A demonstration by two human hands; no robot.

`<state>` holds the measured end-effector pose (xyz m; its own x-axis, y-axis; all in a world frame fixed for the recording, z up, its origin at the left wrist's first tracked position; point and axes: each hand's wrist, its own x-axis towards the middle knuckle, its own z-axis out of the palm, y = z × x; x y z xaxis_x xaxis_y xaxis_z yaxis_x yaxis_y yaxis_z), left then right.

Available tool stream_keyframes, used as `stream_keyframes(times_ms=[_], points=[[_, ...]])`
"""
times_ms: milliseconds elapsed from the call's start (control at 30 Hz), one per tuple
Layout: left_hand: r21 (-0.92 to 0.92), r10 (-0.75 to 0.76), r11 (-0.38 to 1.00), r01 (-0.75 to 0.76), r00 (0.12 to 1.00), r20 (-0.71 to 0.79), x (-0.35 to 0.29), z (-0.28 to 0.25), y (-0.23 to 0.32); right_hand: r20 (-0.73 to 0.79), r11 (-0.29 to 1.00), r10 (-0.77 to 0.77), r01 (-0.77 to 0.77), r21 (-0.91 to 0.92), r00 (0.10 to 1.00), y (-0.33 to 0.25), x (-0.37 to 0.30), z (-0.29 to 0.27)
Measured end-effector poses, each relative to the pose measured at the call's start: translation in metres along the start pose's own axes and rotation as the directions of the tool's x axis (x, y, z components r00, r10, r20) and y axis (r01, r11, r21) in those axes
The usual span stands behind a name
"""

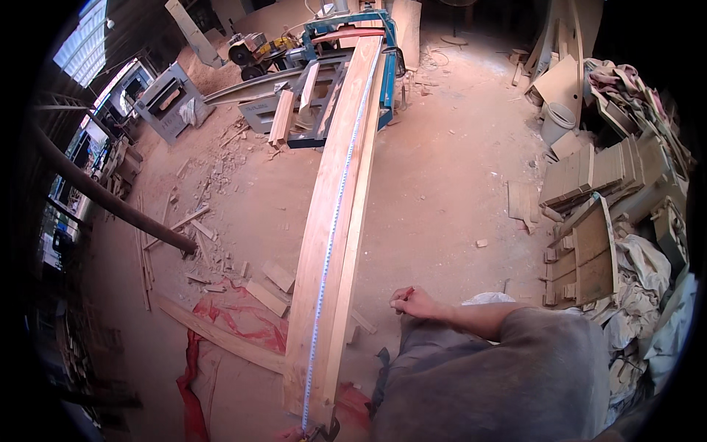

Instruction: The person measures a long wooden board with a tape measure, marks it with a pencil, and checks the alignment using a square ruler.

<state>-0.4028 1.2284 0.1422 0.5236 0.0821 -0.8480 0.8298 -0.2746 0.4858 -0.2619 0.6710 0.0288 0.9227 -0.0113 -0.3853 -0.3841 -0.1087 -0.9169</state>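
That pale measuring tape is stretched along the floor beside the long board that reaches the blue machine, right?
Not quite: the head view shows the measuring tape stretched on the long board, not beside it; the board does reach the blue machine.

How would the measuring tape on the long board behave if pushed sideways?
The tape likely slides easily, lying along the flat board. Probably light and bendable, being so narrow. Might buckle, given its long run.

The long board (312,258) shows me pale orange-tan wood with streaky grain; the tape measure (321,295) is white-blue, dashed with small dark marks; my clothing (493,383) is grey-brown; the plastic sheeting (243,317) red; the machine frame (388,81) teal-blue.
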Motion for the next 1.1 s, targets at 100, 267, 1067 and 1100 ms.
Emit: stream_keyframes(times_ms=[100,267,1067,1100], points=[[0.4,0.068,0.916,0.029,0.971,-0.228,-0.012,0.039,0.071,0.046,0.996,-0.051,0.048,0.069,0.998,-0.006,0.034,-0.009],[0.504,0.164,0.863,-0.042,0.966,-0.202,0.051,0.083,0.111,0.032,0.993,-0.084,0.081,0.091,0.996,-0.019,0.087,-0.046],[-0.108,0.31,0.944,-0.312,0.95,-0.037,0.197,0.258,0.458,-0.499,0.793,0.407,-0.025,0.609,0.765,0.041,0.025,-0.256],[-0.211,0.31,0.929,-0.304,0.951,-0.003,0.208,0.266,0.478,-0.506,0.802,0.422,-0.049,0.595,0.752,0.034,0.026,-0.255]])
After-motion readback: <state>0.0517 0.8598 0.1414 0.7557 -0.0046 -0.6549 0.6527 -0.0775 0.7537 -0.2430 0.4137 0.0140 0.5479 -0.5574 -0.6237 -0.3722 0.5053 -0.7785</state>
